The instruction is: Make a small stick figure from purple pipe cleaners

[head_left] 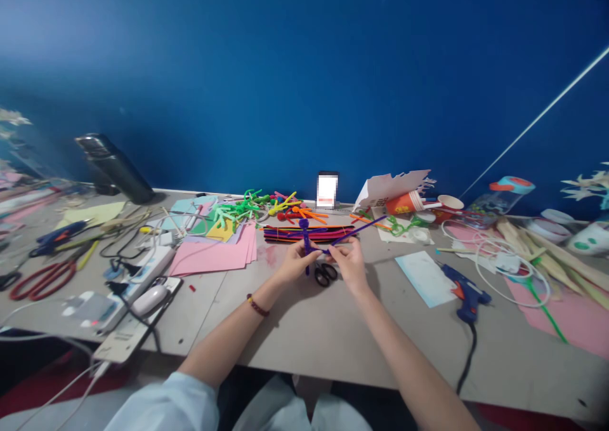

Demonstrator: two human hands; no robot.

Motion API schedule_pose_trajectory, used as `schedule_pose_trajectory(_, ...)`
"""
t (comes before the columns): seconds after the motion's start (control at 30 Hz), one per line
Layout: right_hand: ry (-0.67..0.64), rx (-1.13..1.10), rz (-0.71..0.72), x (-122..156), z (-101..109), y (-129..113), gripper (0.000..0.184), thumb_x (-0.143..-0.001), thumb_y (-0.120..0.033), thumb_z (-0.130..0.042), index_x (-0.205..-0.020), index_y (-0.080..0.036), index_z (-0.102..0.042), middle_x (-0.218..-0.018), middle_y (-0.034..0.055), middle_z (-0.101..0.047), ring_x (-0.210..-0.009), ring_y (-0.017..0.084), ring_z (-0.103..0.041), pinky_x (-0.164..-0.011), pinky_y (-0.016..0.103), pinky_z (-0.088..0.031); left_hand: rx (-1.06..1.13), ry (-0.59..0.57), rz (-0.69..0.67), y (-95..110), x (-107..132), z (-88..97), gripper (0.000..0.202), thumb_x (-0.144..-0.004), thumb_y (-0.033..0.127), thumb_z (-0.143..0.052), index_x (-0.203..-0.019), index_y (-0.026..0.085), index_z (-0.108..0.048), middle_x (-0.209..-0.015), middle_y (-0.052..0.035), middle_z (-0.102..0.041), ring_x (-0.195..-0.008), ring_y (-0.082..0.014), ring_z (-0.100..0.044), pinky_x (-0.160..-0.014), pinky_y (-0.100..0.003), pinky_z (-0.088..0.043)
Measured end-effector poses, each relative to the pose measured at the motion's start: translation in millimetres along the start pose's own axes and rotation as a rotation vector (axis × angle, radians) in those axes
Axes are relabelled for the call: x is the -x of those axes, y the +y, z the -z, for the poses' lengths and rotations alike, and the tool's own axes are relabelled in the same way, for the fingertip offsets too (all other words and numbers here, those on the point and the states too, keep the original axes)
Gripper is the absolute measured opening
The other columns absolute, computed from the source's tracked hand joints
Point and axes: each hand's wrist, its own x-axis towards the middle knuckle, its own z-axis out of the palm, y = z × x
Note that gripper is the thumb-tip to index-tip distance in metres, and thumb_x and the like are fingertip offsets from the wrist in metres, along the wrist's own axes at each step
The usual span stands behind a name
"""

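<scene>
both hands' fingers were pinched shut, the left hand and right hand holding a purple pipe cleaner figure at lower centre, raised just above black scissors, seemingly to keep it taut

**Fig.:** Grey laminate worktable seen from front edge. Centre: pink paper sheet stack, multicolour pipe-cleaner bundle, black-handled steel scissors. L side: red-handled scissors, white power strip, white computer mouse. R side: blue hot-glue gun, pale straw-like strips.
</scene>
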Motion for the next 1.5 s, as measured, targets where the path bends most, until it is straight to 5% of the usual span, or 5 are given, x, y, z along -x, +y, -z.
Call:
schedule_pose_trajectory(0.37,-0.053,0.15,0.07,3.2,0.4,-3.5,0.025,-0.069,-0.043,-0.066,-0.079,-0.02,-0.063,-0.073,0.0013,-0.064,-0.063,0.015,-0.061,-0.065,0.03,-0.051,0.092,0.038,0.039,-1.1,-1.5,1.0,0.023,-0.062,0.031,-0.074,-0.072,0.015,-0.06,-0.058,0.0026,-0.054,-0.051,-0.007,-0.045,-0.052,-0.022,-0.035)
schedule_pose_trajectory(0.63,-0.109,0.414,0.337,6.4,2.1,-7.5,0.019,-0.075,-0.038,-0.061,-0.081,-0.023,-0.071,-0.088,0.0052,-0.061,-0.079,0.017,-0.058,-0.068,0.028,-0.048,0.208,0.017,0.084,-5.9,-4.1,3.8,0.026,-0.061,0.033,-0.074,-0.073,0.015,-0.06,-0.055,0.0046,-0.049,-0.048,-0.0056,-0.043,-0.046,-0.02,-0.032)
schedule_pose_trajectory(0.87,-0.135,0.311,0.109,4.2,2.8,-2.0,0.024,-0.072,-0.041,-0.062,-0.072,-0.019,-0.069,-0.07,0.0024,-0.065,-0.068,0.017,-0.058,-0.066,0.029,-0.047,0.16,0.019,0.104,-2.8,-2.3,2.3,0.027,-0.062,0.035,-0.074,-0.073,0.015,-0.059,-0.056,0.0031,-0.053,-0.047,-0.0064,-0.044,-0.047,-0.021,-0.034)
schedule_pose_trajectory(1.03,-0.12,0.116,0.005,5.5,-0.5,-3.6,0.026,-0.068,-0.038,-0.067,-0.087,-0.021,-0.065,-0.067,-0.0005,-0.064,-0.058,0.013,-0.056,-0.052,0.023,-0.044,0.129,0.036,0.044,-2.3,-2.5,2.3,0.022,-0.063,0.03,-0.073,-0.073,0.015,-0.061,-0.06,0.0016,-0.055,-0.052,-0.0075,-0.046,-0.051,-0.022,-0.036)
schedule_pose_trajectory(1.5,-0.241,0.182,0.094,8.4,-5.1,-2.8,0.022,-0.069,-0.027,-0.062,-0.092,-0.024,-0.062,-0.082,0.0008,-0.065,-0.072,0.015,-0.059,-0.066,0.027,-0.048,0.129,0.098,0.018,-5.6,-5.5,5.3,0.021,-0.062,0.03,-0.074,-0.072,0.016,-0.062,-0.059,0.0029,-0.055,-0.051,-0.0069,-0.045,-0.052,-0.022,-0.035)
